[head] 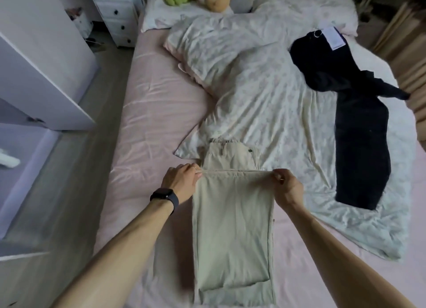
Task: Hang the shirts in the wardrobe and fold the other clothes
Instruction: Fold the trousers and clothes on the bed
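hands point(182, 181) pinching beige trousers point(232, 227), bed point(149, 114)

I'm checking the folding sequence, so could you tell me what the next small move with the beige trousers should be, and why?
Probably carry the pinched edge forward and lay it on the waistband: the left hand and right hand each pinch a corner of the folded-over end of the beige trousers, which sits short of the waistband.

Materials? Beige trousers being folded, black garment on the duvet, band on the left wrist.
Beige trousers: matte woven fabric, cotton-like; crisp fold edge, stitched seams.
Black garment: heavier matte weave, possibly denim; too dark to confirm.
Wrist band: smooth plain black, likely silicone or rubber.
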